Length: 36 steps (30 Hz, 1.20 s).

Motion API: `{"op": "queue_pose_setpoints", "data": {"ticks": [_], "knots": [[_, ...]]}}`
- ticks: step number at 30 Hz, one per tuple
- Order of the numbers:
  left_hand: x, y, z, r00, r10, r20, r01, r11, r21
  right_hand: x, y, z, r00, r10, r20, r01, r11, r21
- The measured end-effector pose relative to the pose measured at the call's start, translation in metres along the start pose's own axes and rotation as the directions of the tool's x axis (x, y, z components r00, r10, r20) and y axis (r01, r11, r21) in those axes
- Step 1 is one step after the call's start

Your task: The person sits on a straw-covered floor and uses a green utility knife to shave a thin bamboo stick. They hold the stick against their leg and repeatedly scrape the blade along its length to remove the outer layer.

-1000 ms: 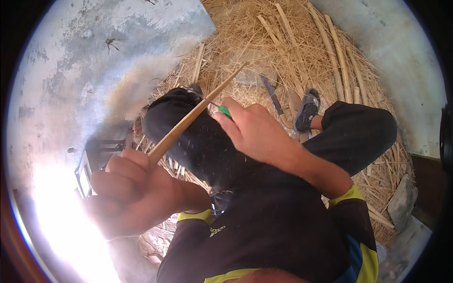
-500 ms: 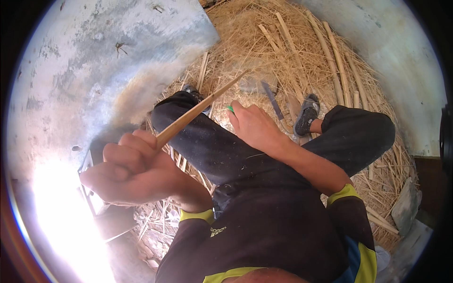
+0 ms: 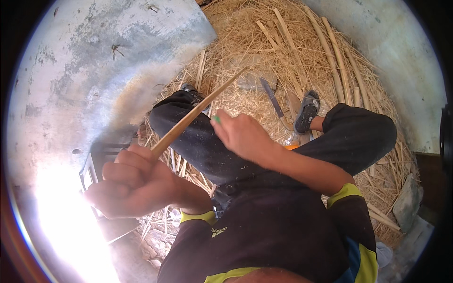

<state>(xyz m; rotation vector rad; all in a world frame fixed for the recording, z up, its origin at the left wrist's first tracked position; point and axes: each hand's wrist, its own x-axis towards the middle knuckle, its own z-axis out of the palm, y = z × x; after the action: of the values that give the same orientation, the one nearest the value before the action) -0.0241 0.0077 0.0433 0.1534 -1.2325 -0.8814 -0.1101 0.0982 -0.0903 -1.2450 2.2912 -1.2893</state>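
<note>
My left hand is wrapped round the thick end of a long, tapering strip of bamboo or wood. The strip slants up and away to the right, its thin tip over the straw. My right hand is closed, fingers curled, just right of the strip's middle above my crossed legs. A small green piece shows at its fingertips; the rest of that thing is hidden. Whether it touches the strip I cannot tell. Beyond, a dark-bladed knife lies on the ground by my shoe.
Straw and shavings cover the ground. Long bamboo poles lie along the right wall. A flat stone sits ahead, a rough stone slab at right. Something orange shows past my right forearm. A pale wall rises at left.
My right hand has drawn back toward me and left, along the strip, with the green piece. My left hand and the strip have barely shifted. The orange thing has come into view.
</note>
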Motion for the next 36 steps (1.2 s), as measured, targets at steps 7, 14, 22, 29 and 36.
{"op": "queue_pose_setpoints", "data": {"ticks": [7,14,22,29,36], "knots": [[0.012,-0.011,-0.010,0.987,-0.034,0.154,0.048,0.995,-0.085,0.010,0.000,0.003,0.998,-0.059,-0.018,0.060,0.996,0.068],[0.018,-0.024,-0.016,0.972,-0.013,0.235,0.042,0.992,-0.119,0.027,0.015,0.002,1.000,0.004,0.018,-0.004,1.000,0.000],[0.017,-0.024,-0.045,0.947,-0.023,0.320,0.119,0.951,-0.285,0.031,0.021,0.001,0.998,-0.029,0.047,0.028,0.999,0.021],[0.014,-0.021,-0.055,0.973,-0.048,0.225,0.090,0.980,-0.176,0.022,-0.005,0.013,0.993,-0.111,0.040,0.111,0.994,0.005],[0.010,-0.022,-0.049,0.990,-0.051,0.132,0.076,0.979,-0.190,0.015,0.020,0.026,1.000,0.000,0.007,0.001,0.989,-0.146]]}}
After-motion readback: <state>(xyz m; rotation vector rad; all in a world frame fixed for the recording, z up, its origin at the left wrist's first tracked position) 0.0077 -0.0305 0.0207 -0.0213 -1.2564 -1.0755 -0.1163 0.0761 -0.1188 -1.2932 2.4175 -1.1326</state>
